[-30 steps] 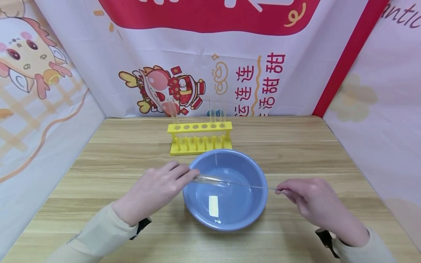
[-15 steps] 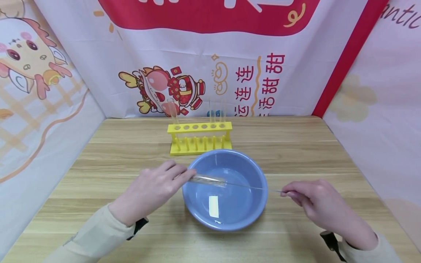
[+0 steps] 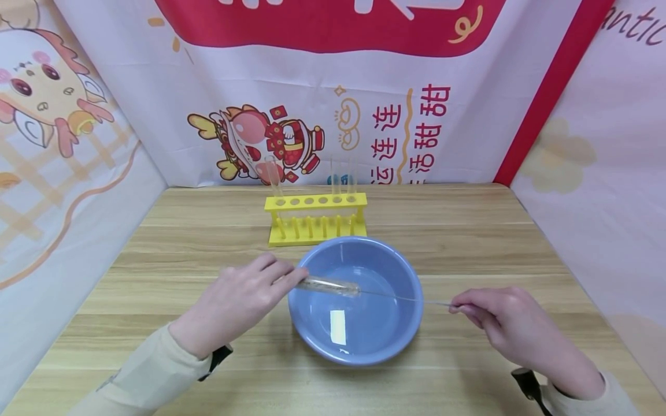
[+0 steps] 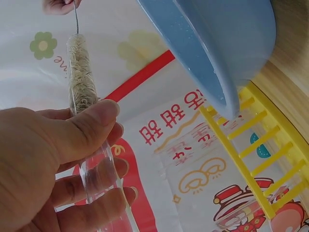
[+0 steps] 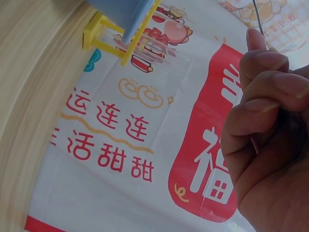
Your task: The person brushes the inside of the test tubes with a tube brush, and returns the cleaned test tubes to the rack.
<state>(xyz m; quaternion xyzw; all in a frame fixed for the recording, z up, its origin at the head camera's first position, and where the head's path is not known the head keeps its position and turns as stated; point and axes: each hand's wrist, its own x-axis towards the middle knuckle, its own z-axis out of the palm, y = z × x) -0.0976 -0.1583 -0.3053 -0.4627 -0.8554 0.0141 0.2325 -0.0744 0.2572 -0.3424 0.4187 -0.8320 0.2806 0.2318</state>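
Note:
Above the left side of a blue basin (image 3: 359, 357), my left hand (image 3: 239, 303) holds a clear glass test tube (image 4: 99, 169) between thumb and fingers, its mouth pointing right. The pale bristles of a test tube brush (image 4: 79, 72) fill the tube's mouth end. To the basin's right, my right hand (image 3: 512, 323) pinches the end of the brush's thin wire handle (image 3: 398, 297). In the right wrist view its fingers (image 5: 263, 101) are curled, with the wire rising beyond them. The left hand covers the tube's closed end in the head view.
Behind the basin stands a yellow test tube rack (image 3: 316, 202) with three clear tubes (image 3: 274, 179) in it. A bright reflection lies inside the basin, and droplets show on its inner wall in the left wrist view. Printed cloth walls (image 3: 468, 115) enclose the wooden table (image 3: 208, 231).
My right hand has moved right and slightly nearer, drawing the brush bristles toward the tube's mouth. My left hand has shifted slightly left with the tube. Basin and rack stay put.

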